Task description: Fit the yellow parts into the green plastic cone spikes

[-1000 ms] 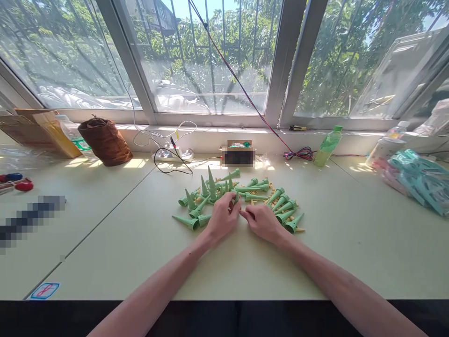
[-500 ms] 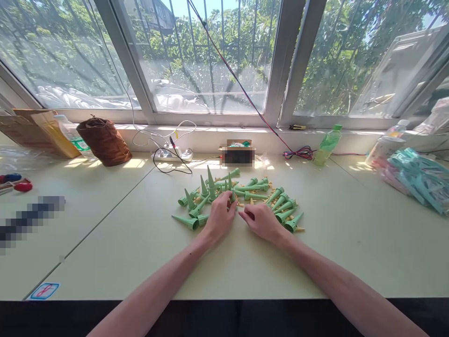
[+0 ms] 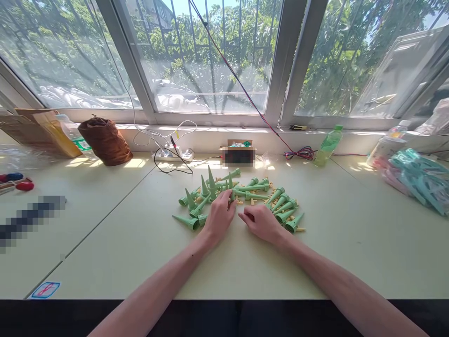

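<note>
My left hand (image 3: pixel 220 211) is closed around a green plastic watering spike (image 3: pixel 232 194), which stands point up at the fingertips. A few centimetres to its right, my right hand (image 3: pixel 261 221) rests low over the table with its fingers curled in. Whatever those fingers hold, if anything, is hidden. Several more cone-shaped green spikes lie about both hands. Some stand upright, such as a tall spike (image 3: pixel 211 183) behind my left hand. Others lie on their sides, like the spike (image 3: pixel 185 222) at the left and the spike (image 3: pixel 293 222) at the right. Small tan plastic pieces (image 3: pixel 253 201) are scattered among them.
Behind the spikes stand a small cardboard box (image 3: pixel 240 143) and a power strip (image 3: pixel 174 153) with cables. A brown bag (image 3: pixel 104 142) is at the back left. Toward the right are a green bottle (image 3: pixel 328 146) and a heap of turquoise packets (image 3: pixel 419 180).
</note>
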A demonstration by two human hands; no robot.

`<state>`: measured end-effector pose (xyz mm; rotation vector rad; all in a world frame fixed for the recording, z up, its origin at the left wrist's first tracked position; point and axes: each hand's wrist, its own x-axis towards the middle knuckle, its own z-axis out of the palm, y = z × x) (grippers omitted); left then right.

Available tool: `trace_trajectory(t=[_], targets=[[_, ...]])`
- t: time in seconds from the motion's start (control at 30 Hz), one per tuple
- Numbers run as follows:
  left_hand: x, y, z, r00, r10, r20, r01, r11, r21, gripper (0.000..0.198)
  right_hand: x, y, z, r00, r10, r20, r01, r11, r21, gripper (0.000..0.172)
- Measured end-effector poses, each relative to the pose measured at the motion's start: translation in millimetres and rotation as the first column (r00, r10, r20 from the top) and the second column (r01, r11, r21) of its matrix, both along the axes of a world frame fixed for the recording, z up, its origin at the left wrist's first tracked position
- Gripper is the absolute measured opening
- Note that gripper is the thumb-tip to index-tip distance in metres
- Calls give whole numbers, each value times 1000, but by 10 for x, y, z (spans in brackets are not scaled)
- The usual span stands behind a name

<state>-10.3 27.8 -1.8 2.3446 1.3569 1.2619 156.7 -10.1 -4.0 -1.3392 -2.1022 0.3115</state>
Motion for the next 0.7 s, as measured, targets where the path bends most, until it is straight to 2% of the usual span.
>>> trace_trajectory(t=[0.17,0.43,0.53,0.7], targets=[[2,8,-14,999,6,43,-7,999,34,25,1,-4,13,1000,7,23,-7,1000,-3,35],[50,-138,130,977,-8,215,-24,989,146,12,0,-4,12,1000,11,14,-11,1000,-13,35],[65,-175,143,974,-107,198,74,983,166,9,-2,1,14,1000,9,-8,-9,1000,-11,34],[74,-170,91,961,-271,61,269,962,37,33,19,9,59,988,-75,-133,78,997,21,19]])
